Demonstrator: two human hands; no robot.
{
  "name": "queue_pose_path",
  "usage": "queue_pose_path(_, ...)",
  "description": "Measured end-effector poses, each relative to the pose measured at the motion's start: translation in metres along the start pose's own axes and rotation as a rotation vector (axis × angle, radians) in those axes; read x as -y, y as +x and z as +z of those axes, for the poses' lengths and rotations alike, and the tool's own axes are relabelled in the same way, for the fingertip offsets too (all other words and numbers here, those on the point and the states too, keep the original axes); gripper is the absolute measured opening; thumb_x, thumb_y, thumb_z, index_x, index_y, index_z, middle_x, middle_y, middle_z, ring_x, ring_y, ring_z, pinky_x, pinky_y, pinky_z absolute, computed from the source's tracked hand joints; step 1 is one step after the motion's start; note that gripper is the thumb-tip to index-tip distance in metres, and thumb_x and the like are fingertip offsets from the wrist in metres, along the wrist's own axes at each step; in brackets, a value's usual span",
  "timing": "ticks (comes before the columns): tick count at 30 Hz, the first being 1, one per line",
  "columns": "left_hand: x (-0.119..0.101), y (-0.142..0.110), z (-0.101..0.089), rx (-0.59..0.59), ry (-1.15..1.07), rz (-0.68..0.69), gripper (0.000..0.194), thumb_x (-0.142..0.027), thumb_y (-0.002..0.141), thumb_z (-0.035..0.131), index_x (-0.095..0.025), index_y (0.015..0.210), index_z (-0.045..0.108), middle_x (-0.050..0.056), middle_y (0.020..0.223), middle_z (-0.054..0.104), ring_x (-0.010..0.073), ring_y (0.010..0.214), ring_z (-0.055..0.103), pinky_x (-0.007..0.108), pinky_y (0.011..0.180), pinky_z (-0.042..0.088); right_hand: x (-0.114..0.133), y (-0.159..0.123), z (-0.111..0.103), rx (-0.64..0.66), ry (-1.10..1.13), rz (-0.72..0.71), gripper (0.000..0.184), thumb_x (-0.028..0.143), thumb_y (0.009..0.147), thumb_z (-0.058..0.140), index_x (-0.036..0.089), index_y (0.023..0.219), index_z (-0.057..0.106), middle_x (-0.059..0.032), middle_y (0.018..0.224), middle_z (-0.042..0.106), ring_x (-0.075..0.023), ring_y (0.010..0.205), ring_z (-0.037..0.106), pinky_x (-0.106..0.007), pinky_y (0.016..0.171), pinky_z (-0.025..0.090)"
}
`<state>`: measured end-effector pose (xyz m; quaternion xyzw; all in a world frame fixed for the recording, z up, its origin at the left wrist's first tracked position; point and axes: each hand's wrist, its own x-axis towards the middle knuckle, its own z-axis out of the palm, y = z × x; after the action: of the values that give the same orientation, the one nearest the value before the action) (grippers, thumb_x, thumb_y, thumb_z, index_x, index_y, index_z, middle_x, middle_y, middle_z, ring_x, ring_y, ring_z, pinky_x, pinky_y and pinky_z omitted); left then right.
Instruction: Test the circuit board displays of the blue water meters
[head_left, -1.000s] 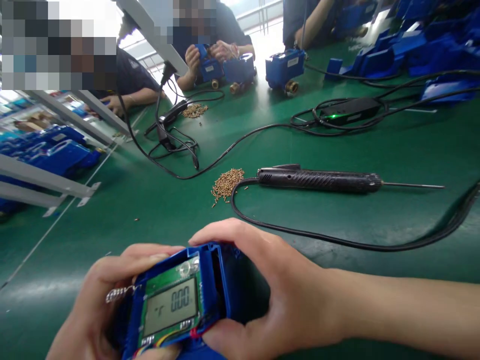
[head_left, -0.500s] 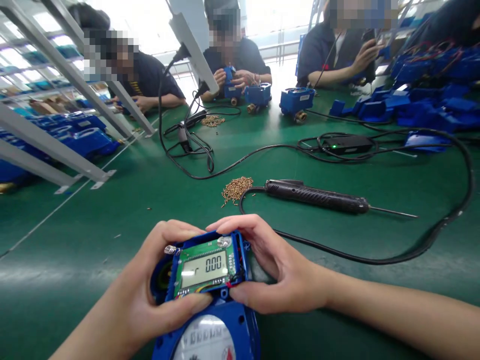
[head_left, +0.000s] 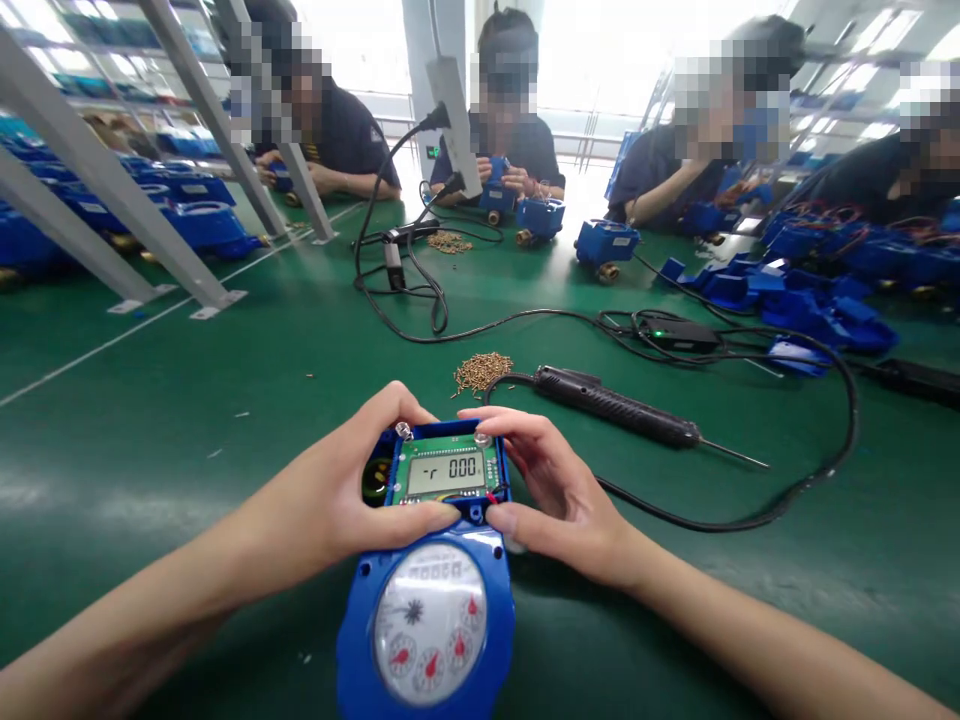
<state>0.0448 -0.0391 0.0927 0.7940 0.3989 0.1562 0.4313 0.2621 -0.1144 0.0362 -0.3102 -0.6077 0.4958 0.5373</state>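
Left hand (head_left: 341,500) and right hand (head_left: 551,485) clamp the blue water meter (head_left: 435,590) from both sides, fingers curled over its far rim, thumbs pressed at the circuit board (head_left: 448,470). Long axis runs away from wearer, dial nearest. Beyond the fingertips: screw pile (head_left: 481,370), electric screwdriver (head_left: 619,407).

Two hands: left (head_left: 341,505), right (head_left: 559,495), both on one blue meter (head_left: 431,590). One LCD board (head_left: 447,470) in its open top. One round dial (head_left: 429,625) with three small red sub-dials.

One electric screwdriver (head_left: 619,410) on the table (head_left: 150,440). Two piles of brass screws: near pile (head_left: 481,370), far pile (head_left: 448,241). One power adapter with green light (head_left: 671,334).

Four co-workers seated along the far side. Two meters (head_left: 538,218) (head_left: 606,243) stand loose before them. Heap of blue housings (head_left: 810,290) at right, too jumbled to count. More blue meters (head_left: 187,205) at left behind the metal legs, number unclear.
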Motion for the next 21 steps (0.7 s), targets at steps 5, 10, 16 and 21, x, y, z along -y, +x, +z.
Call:
queue_pose_path(5, 0.002, 0.000, 0.000, -0.012, -0.028, 0.040, 0.048, -0.053, 0.072, 0.077, -0.027, 0.104, 0.051, 0.000, 0.095, 0.064, 0.0243, 0.088, 0.063, 0.032, 0.065, 0.052, 0.002, 0.002, 0.000, 0.038, -0.064, -0.007, 0.054, 0.025, 0.086, 0.074, 0.028, 0.134, 0.049, -0.0080, 0.152, 0.046, -0.0234, 0.144, 0.041, -0.046, 0.120, 0.035)
queue_pose_path(10, 0.011, -0.002, 0.004, -0.080, -0.104, 0.085, 0.048, -0.050, 0.072, 0.078, -0.026, 0.105, 0.054, 0.002, 0.103, 0.065, 0.0266, 0.100, 0.064, 0.034, 0.074, 0.054, 0.000, 0.000, 0.004, -0.026, -0.142, -0.026, 0.056, 0.027, 0.086, 0.074, 0.028, 0.134, 0.045, -0.0080, 0.148, 0.048, -0.0217, 0.140, 0.045, -0.044, 0.120, 0.035)
queue_pose_path(16, 0.018, -0.009, 0.015, -0.239, -0.257, 0.158, 0.048, -0.041, 0.071, 0.082, -0.029, 0.109, 0.055, 0.000, 0.118, 0.061, 0.0215, 0.108, 0.060, 0.029, 0.085, 0.056, 0.009, -0.006, 0.012, -0.163, -0.396, -0.066, 0.039, 0.028, 0.088, 0.071, 0.028, 0.119, 0.048, -0.0082, 0.142, 0.051, -0.0220, 0.137, 0.046, -0.045, 0.115, 0.039)
queue_pose_path(21, 0.020, -0.011, 0.019, -0.276, -0.290, 0.112, 0.045, -0.038, 0.076, 0.080, -0.029, 0.111, 0.055, -0.005, 0.110, 0.060, 0.0145, 0.097, 0.059, 0.019, 0.081, 0.052, 0.016, -0.002, 0.001, -0.201, -0.698, -0.224, 0.020, 0.031, 0.092, 0.068, 0.020, 0.108, 0.063, -0.0097, 0.122, 0.061, -0.0207, 0.120, 0.056, -0.039, 0.108, 0.044)
